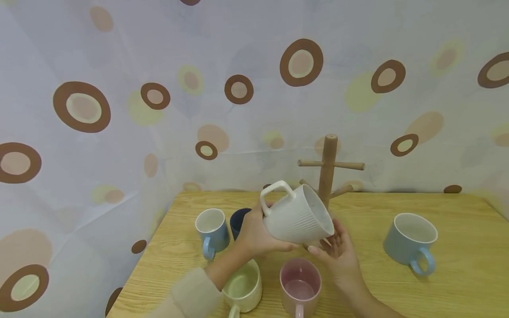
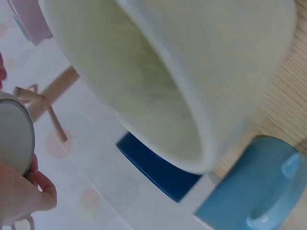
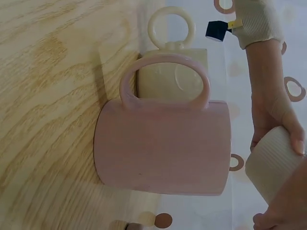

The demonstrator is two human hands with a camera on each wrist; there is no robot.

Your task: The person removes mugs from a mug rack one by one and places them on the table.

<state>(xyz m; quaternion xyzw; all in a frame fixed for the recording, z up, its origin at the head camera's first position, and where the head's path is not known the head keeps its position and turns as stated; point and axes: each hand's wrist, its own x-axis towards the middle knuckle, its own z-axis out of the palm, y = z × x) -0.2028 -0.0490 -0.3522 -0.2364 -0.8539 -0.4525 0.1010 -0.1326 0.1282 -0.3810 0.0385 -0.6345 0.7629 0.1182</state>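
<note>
A white ribbed mug (image 1: 292,216) is tilted above the table, its mouth turned to the right and its handle up on the left. My left hand (image 1: 254,234) grips its lower side and base, with the thumb along the underside. By the lowered rim is my right hand (image 1: 343,258), its fingers loosely bent behind the mug's edge. Below the hands stand a pink mug (image 1: 300,282) and a pale green mug (image 1: 244,287). In the right wrist view the white mug (image 3: 273,160) appears between both hands, partly covered by the right hand (image 3: 288,203).
A wooden mug tree (image 1: 328,172) with bare upper pegs rises behind the white mug. To the left are a light blue mug (image 1: 212,229) and a navy mug (image 1: 238,218), half hidden by the left hand. Another light blue mug (image 1: 411,240) stands at the right. A patterned curtain hangs behind.
</note>
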